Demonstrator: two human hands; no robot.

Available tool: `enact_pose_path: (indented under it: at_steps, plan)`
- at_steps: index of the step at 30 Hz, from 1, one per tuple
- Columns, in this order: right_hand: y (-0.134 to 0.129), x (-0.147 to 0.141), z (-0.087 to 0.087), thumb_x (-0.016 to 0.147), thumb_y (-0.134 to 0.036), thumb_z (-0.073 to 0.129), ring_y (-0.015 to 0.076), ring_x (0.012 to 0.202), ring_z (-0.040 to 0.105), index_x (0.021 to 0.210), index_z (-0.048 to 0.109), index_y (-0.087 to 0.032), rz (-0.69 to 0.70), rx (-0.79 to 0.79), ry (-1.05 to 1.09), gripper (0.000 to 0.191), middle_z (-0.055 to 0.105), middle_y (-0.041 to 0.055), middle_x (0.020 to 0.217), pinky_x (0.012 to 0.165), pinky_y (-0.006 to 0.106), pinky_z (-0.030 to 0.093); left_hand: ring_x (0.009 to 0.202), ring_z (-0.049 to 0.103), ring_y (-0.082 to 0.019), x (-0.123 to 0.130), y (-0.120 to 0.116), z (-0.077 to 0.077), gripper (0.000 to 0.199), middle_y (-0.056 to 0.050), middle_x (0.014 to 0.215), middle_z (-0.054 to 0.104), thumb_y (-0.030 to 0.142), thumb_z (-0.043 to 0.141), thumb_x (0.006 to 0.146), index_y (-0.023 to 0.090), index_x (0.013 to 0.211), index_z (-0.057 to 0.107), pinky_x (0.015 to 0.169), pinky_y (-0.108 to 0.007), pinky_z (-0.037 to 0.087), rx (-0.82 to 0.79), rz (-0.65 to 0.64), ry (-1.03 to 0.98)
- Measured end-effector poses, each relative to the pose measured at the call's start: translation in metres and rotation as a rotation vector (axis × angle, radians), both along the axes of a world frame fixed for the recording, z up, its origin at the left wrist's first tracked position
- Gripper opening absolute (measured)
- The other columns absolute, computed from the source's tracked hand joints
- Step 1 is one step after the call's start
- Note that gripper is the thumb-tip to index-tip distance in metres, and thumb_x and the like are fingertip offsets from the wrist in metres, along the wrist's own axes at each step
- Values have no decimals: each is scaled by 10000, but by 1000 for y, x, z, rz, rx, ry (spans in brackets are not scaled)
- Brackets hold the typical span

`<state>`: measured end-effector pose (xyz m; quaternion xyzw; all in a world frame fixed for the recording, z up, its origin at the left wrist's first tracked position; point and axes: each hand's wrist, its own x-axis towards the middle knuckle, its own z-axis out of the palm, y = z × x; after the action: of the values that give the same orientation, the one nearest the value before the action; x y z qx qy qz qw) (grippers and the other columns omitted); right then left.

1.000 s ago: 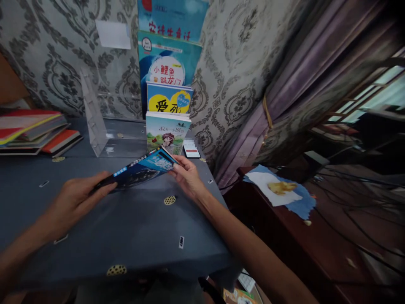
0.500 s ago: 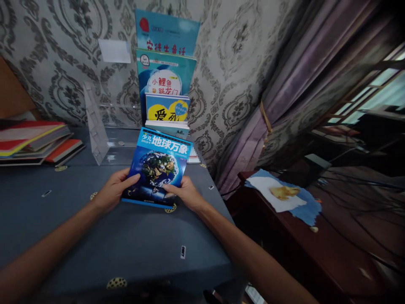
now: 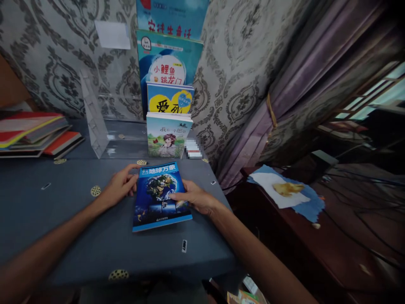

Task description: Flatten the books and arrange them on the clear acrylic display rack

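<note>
A blue book with a globe on its cover (image 3: 161, 196) is low over the grey-blue table (image 3: 79, 228). My right hand (image 3: 198, 197) grips its right edge, thumb on the cover. At the book's upper left edge is my left hand (image 3: 122, 183), fingers apart, its fingertips close to the cover; whether they touch is unclear. Behind the book stands a clear stepped rack (image 3: 93, 122). Its right side holds a book with a drawn child (image 3: 167, 137), a yellow and blue book (image 3: 171, 99), a teal book (image 3: 171, 59) and a taller blue book (image 3: 174, 19).
Several flat books and folders (image 3: 34, 133) lie stacked at the table's left. To the right are a tied purple curtain (image 3: 253, 131) and a dark red surface (image 3: 284, 228) bearing a blue cloth (image 3: 306, 200). Patterned wallpaper covers the wall behind the rack.
The globe book has moved down and toward me, turned slightly, and uncovered the front book on the rack. My left hand has let go of its left edge; my right hand still grips it.
</note>
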<state>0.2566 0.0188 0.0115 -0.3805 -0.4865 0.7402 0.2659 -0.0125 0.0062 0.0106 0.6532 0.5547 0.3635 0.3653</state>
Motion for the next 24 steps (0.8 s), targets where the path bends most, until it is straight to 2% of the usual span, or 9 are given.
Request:
enact_pose_path:
  at_steps: [3,6,8,11,13,15,18,21,24]
  plan:
    - [-3,8,-6,545,-425,962,160,726,716,1131,587,-204,-17,66,-131,730,754,10,915,535,213,553,581,643,-186,0,-3,1,375,11,641,663,459,429,938,218,1111,657,633,-318,531,166,-14,339]
    - [-5,22,-1,734,-445,841,150,544,647,1208,522,-198,53,183,-400,622,714,-20,759,439,222,471,917,691,-264,3,-4,-3,378,-77,956,737,440,396,965,211,1079,674,864,-421,546,338,-15,539]
    - [-5,29,8,847,-391,741,150,538,619,1184,571,-186,25,418,-659,429,687,-21,702,497,242,463,1112,651,-296,4,-3,-9,381,-113,1158,716,443,395,976,204,1099,665,989,-472,517,398,-57,568]
    - [-1,24,20,938,-336,639,198,695,671,1065,682,-188,-81,812,-953,200,714,35,741,655,293,484,1269,583,-312,2,-1,-18,364,-122,1314,673,460,432,977,220,1136,654,1099,-517,460,404,-104,559]
    - [3,6,22,991,-327,560,247,829,711,1118,698,-189,-50,946,-946,233,760,86,864,763,348,513,1307,562,-326,1,1,-23,368,-132,1346,658,479,454,972,223,1143,656,1123,-538,440,395,-108,545]
    - [8,-19,17,1011,-256,497,277,1043,706,1279,645,-184,25,1067,-823,314,761,130,1113,904,400,528,1310,562,-333,-1,2,-25,372,-134,1345,658,485,463,969,228,1152,660,1126,-549,435,398,-111,527]
    - [16,-55,3,1017,-177,450,263,1374,540,1468,494,-127,208,1205,-724,456,591,171,1462,1136,430,436,1284,579,-335,-2,3,-26,369,-130,1336,665,457,476,960,238,1202,649,1115,-555,444,404,-127,492]
    - [23,-73,-10,1035,-174,413,264,1498,390,1510,418,-41,296,1242,-770,493,475,212,1559,1246,461,300,1288,574,-346,-2,3,-28,401,-153,1356,653,439,465,965,214,1252,633,1110,-561,442,396,-130,474]
    - [27,-70,-17,1050,-261,440,269,1532,326,1515,415,-54,294,1251,-813,509,444,209,1581,1266,494,258,1320,553,-340,-1,2,-28,403,-154,1382,639,446,446,981,213,1250,636,1126,-555,425,385,-137,497]
